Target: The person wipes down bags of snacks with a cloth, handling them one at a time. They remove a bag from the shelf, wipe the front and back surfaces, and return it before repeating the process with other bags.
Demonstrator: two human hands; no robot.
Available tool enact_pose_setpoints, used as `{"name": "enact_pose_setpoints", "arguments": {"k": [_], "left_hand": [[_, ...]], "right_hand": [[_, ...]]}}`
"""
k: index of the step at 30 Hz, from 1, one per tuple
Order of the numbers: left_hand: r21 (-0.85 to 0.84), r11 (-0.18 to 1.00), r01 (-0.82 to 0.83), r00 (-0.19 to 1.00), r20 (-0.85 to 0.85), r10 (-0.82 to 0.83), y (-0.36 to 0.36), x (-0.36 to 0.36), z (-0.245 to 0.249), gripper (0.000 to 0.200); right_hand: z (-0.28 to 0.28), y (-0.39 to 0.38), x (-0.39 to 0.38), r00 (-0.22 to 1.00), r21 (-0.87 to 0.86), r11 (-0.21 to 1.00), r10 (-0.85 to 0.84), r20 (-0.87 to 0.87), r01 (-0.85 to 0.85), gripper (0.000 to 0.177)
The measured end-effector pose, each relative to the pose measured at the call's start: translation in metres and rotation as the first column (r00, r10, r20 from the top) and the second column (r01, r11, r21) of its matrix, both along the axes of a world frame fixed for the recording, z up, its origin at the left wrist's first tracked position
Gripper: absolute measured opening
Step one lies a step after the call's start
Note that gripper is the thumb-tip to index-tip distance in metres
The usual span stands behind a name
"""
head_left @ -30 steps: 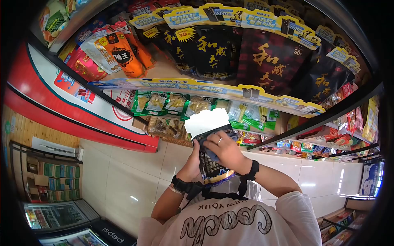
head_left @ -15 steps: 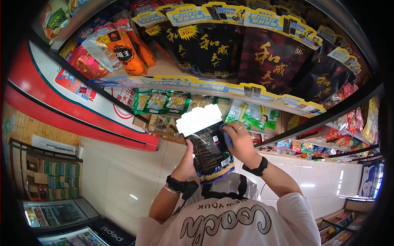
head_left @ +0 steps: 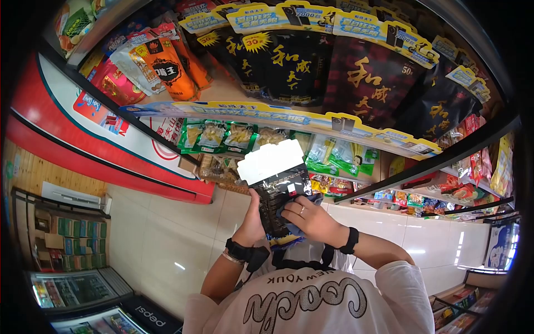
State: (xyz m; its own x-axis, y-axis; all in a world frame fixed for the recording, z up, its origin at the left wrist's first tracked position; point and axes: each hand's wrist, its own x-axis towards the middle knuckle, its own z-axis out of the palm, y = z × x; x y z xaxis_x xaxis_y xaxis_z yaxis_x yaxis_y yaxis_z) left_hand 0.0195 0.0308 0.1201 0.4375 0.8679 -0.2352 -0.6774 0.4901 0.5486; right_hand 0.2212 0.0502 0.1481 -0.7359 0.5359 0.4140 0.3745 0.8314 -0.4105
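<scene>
We hold a black printed pouch [head_left: 271,199], slightly tilted, just below the middle of our view, with its white card header [head_left: 272,160] towards twelve o'clock. Our left hand [head_left: 251,224] is clamped on its nine o'clock edge, thumb along the front (the other fingers are hidden from us). Our right hand [head_left: 312,220], wearing a ring [head_left: 302,210], reaches in from four o'clock, fingers bunched together on a dark blue-grey cloth [head_left: 291,227] against the pouch's face. From the pouch, gold-lettered black pouches [head_left: 292,75] stand at twelve, a maroon pouch [head_left: 367,78] at one and an orange pouch [head_left: 166,69] near eleven.
</scene>
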Motion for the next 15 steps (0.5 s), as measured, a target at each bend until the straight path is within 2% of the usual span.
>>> {"name": "enact_pose_setpoints", "arguments": {"k": [1,2,5,8,11,12,15], "left_hand": [[-0.003,1.0,-0.021,1.0,-0.009,0.021,0.001,0.001,0.001,0.08],[-0.006,0.999,-0.043,0.999,-0.017,0.042,0.002,0.003,0.001,0.08],[0.014,0.996,-0.085,0.993,-0.077,0.086,0.002,0.003,0.013,0.079],[0.001,0.996,-0.091,0.991,-0.1,0.091,-0.001,-0.004,0.017,0.079],[-0.041,0.994,-0.099,0.995,-0.034,0.097,-0.001,-0.009,0.009,0.077],[-0.032,0.993,-0.116,0.992,-0.062,0.114,0.0,-0.009,0.009,0.077],[-0.012,0.99,-0.139,0.985,-0.104,0.137,0.003,-0.006,0.012,0.075]], "right_hand": [[-0.001,0.0,0.001,0.999,0.006,0.999,0.037,0.011,-0.037,0.047],[-0.006,0.009,0.005,0.999,0.048,0.999,0.006,-0.04,-0.004,0.044],[-0.009,0.03,0.019,0.921,-0.022,0.923,-0.385,-0.059,0.385,0.04],[-0.01,0.037,0.031,0.914,-0.042,0.917,-0.399,-0.074,0.397,0.03],[-0.007,0.039,0.035,0.893,-0.198,0.91,-0.401,-0.203,0.364,0.027],[-0.005,0.037,0.032,0.875,-0.273,0.902,-0.405,-0.267,0.335,0.025],[-0.008,0.028,0.022,0.892,-0.289,0.906,-0.381,-0.242,0.309,0.025]]}}
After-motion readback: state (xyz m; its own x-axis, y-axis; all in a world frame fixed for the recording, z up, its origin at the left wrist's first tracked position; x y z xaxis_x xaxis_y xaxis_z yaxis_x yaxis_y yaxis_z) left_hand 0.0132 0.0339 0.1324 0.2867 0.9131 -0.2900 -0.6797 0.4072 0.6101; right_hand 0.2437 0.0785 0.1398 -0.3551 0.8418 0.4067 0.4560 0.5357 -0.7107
